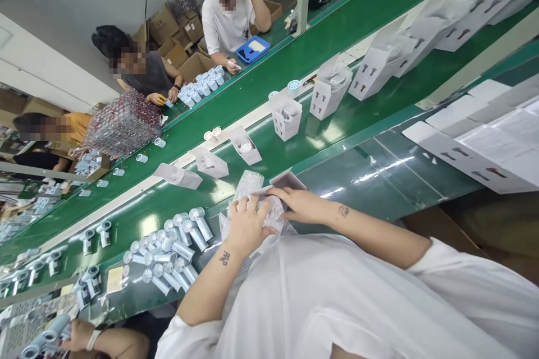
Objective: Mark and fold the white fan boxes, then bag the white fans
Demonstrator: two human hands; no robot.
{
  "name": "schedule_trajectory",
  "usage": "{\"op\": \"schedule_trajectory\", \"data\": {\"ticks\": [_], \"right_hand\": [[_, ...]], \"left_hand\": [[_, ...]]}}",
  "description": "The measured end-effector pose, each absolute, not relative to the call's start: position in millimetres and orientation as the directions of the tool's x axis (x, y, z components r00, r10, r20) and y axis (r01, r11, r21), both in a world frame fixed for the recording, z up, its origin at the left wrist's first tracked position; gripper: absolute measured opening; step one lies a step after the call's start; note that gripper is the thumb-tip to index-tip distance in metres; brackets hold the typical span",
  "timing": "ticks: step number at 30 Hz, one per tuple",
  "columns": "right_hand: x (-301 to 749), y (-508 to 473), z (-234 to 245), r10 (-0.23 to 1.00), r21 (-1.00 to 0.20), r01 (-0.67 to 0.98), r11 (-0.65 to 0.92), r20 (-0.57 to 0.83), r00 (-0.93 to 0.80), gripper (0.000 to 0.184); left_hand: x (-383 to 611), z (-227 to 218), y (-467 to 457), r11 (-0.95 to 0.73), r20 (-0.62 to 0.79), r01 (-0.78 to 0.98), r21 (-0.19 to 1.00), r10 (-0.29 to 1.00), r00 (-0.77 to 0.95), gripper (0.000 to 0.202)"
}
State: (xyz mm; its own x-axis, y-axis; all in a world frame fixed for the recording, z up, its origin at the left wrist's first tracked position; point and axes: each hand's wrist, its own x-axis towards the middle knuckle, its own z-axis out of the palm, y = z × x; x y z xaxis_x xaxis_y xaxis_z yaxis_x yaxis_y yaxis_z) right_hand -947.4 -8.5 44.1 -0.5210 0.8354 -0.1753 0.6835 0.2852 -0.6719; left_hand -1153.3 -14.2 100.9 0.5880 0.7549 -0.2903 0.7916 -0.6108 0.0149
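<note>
My left hand (246, 224) is curled around a clear bubble-wrap bag (248, 185) with something inside it that I cannot make out. My right hand (301, 205) presses on the same bag from the right, fingers stretched toward the left hand. Right behind my right hand an open white box (287, 180) lies at the belt's near edge. A heap of several small white handheld fans (181, 247) rests on the green belt just left of my left hand.
The green conveyor belt (337, 123) carries open white boxes (287, 118), flat boxes (210, 164) and loose parts. Stacks of flat white cartons (484, 146) sit at the right. Three people work across the belt. Another person's hand (78, 334) holds fans at the bottom left.
</note>
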Motion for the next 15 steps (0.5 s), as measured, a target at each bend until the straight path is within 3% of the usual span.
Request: {"op": "schedule_trajectory", "data": {"ticks": [4,8,12,15], "right_hand": [[-959,-15,39,0.837,-0.691,0.670,0.270,-0.176,-0.518,0.071],[-953,-21,41,0.869,-0.676,0.705,0.215,-0.197,-0.454,0.070],[-917,-23,41,0.968,-0.540,0.839,0.067,-0.169,-0.186,0.060],[-893,-19,34,0.971,-0.394,0.910,-0.128,-0.237,0.034,0.059]], "left_hand": [[-1128,78,-22,-0.527,-0.421,0.849,-0.032,0.778,0.467,0.068],[-1115,76,-15,-0.549,-0.422,0.836,0.001,0.758,0.498,0.043],[-1170,117,-21,-0.394,-0.397,0.912,0.114,0.823,0.406,0.032],[-1256,151,-19,-0.161,-0.238,0.968,0.193,0.949,0.205,0.032]]}}
